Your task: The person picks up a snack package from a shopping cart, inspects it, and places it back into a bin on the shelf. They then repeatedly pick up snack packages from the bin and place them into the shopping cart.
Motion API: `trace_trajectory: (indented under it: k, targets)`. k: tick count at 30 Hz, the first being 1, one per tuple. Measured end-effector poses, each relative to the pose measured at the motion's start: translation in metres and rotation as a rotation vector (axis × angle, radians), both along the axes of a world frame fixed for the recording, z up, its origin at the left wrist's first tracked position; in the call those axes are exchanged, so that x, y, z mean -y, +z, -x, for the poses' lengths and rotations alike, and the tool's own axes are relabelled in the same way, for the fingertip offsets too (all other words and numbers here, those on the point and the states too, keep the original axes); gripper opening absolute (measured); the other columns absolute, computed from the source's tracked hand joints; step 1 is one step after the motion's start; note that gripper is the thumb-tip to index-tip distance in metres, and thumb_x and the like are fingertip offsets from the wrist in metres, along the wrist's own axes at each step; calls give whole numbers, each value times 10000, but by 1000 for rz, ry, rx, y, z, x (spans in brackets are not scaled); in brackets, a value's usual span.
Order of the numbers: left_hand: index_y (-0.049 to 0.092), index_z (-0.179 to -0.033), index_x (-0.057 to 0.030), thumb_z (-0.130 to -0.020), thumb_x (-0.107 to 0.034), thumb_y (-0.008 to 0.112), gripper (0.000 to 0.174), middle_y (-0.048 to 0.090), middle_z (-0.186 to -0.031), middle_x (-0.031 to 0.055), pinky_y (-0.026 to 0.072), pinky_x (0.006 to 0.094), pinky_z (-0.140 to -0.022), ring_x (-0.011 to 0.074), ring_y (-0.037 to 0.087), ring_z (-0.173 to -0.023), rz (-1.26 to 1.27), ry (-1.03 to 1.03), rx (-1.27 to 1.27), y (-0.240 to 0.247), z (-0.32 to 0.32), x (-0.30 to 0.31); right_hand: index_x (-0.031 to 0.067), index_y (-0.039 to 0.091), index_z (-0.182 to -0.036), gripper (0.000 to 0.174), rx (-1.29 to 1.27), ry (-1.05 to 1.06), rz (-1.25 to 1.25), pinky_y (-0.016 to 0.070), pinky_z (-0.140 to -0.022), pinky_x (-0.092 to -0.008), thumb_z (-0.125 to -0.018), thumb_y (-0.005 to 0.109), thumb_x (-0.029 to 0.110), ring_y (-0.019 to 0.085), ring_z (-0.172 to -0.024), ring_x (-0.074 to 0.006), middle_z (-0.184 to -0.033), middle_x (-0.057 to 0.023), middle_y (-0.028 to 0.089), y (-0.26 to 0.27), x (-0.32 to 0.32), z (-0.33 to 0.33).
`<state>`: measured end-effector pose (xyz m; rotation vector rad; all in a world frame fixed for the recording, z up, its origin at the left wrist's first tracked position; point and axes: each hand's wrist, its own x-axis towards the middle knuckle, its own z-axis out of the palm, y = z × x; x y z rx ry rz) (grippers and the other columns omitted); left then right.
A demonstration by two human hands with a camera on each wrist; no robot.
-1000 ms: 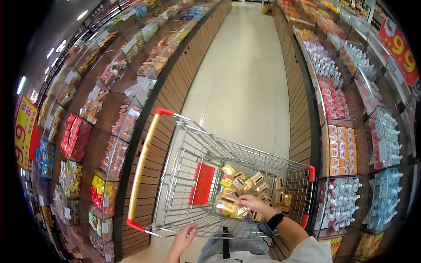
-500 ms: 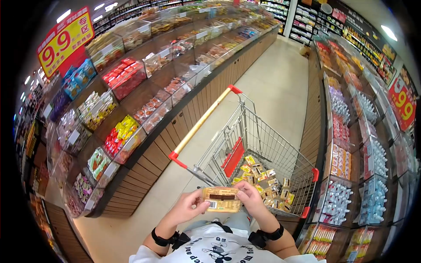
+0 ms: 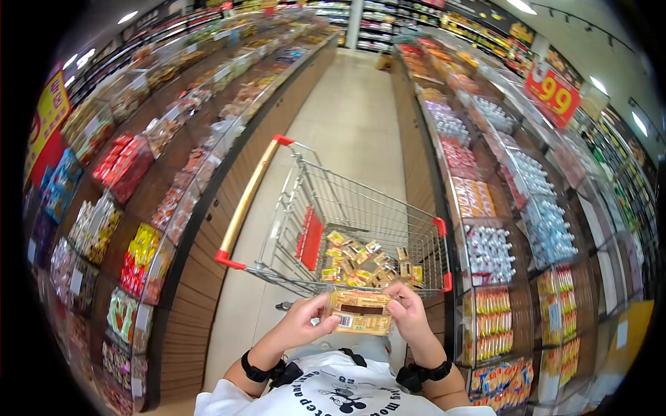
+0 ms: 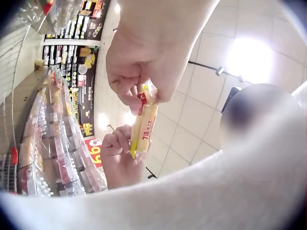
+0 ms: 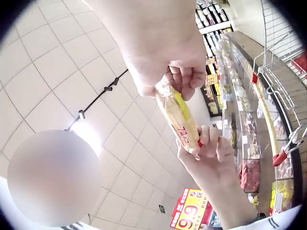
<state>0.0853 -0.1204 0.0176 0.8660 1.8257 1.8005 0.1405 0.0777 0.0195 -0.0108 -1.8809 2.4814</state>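
Observation:
A clear-wrapped snack packet (image 3: 361, 313), tan with a dark brown strip and a barcode, is held up flat in front of the shirt. My left hand (image 3: 309, 323) pinches its left end, thumb near the barcode. At the other end, my right hand (image 3: 408, 313) pinches the wrapper between thumb and fingers. Seen edge-on in the left wrist view, the packet (image 4: 146, 125) has red lettering along its side. Just beyond the hands stands a metal shopping cart (image 3: 378, 200), with several similar packets (image 3: 357, 258) piled on its bottom.
The cart's yellow handle (image 3: 248, 197) with red ends points to the left. A stepped display (image 3: 142, 222) of bagged sweets runs along the left, and another display (image 3: 489, 253) stands close on the right. The pale aisle floor (image 3: 354, 111) stretches ahead between them.
My right hand has lifted a packet out of the cart, and my left hand has come up to grip its other end. Since half a second ago the head view has swung while both grips stay.

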Motion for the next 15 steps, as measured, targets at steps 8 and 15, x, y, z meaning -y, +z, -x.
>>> trace_trajectory:
  k: [8,15]
  targets:
    - [420,-1006,-12,-841,-251,388,291,531,-824,85,417,213,-574,130,526,-697,-118,-142,337,-14,10,-76,83,527,-783,200,-645,-541,-1052,397,-606,-235,-641,631,178,493,-706,-119,-785,-33,519,11,-42,-55]
    - [342,-1115,7,-826,-426,315,521,526,-929,151,453,263,-598,216,544,-813,-142,-703,658,-14,3,-145,168,533,-911,227,-835,-582,-1916,354,-697,-224,-688,575,186,451,-853,-80,-916,49,493,11,-86,-122]
